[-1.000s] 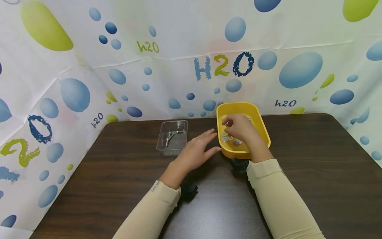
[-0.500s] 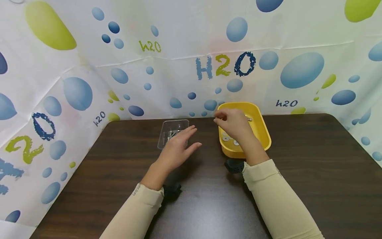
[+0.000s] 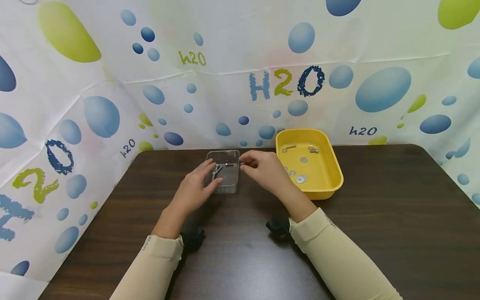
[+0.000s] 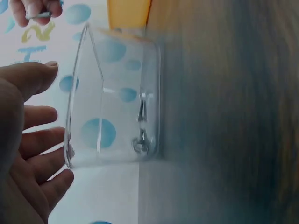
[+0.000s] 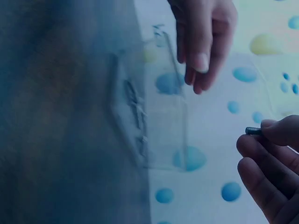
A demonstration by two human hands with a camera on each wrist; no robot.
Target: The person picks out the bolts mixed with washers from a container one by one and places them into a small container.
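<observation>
A clear plastic box [image 3: 229,180] stands on the table with several metal bolts [image 3: 216,171] lying in it. My left hand [image 3: 193,189] is at the box's left side, fingers loosely extended and overlapping its rim in the head view. To the right of the box, my right hand [image 3: 267,171] pinches a small bolt [image 5: 252,131] between thumb and fingers; the bolt's threaded end sticks out in the right wrist view. Behind that hand lies a yellow tray [image 3: 324,177] holding washers [image 3: 300,179] and a few bolts [image 3: 314,150].
The dark wooden table [image 3: 240,258] ends at a white curtain [image 3: 221,37] printed with blue and green drops, close behind the box and tray. A black wrist device [image 3: 193,238] sits under the left wrist, and another black device [image 3: 278,228] under the right.
My right hand has come out of the yellow tray and moved left to the clear box, carrying the bolt. My left hand has moved left from near the tray to the box's left side.
</observation>
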